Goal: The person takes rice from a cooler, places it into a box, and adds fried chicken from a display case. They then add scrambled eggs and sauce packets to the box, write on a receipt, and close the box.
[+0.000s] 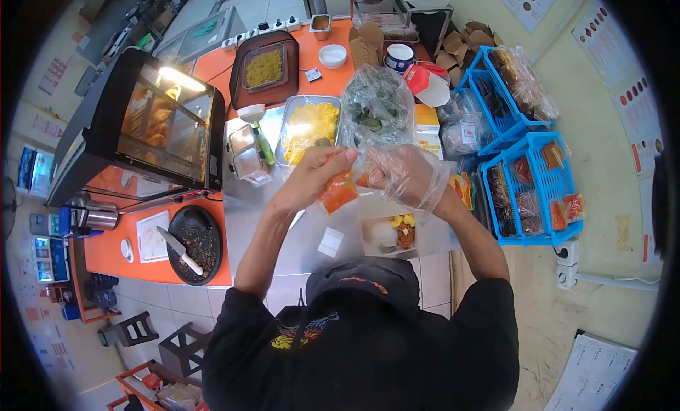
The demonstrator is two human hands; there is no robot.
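Between my two hands, above the steel counter, is a small clear bag of orange-red sauce [338, 193]. My bare left hand [312, 179] pinches it near the top, the bag hanging below the fingers. My right hand [405, 174], in a clear plastic glove, is closed at the bag's other side, touching it. Below my right hand sits an open takeaway box [368, 237] with white rice, yellow egg and a reddish-brown food. Just behind the hands are a tray of yellow scrambled food [309, 124] and a large plastic bag of green leaves [377, 106].
A lit glass food warmer [166, 121] stands at left, with a knife [180, 252] on a round black tray [212, 230] in front. Blue baskets [535, 188] of packets line the right. A white packet [330, 242] lies beside the box. Farther back is a brown tray [238, 92].
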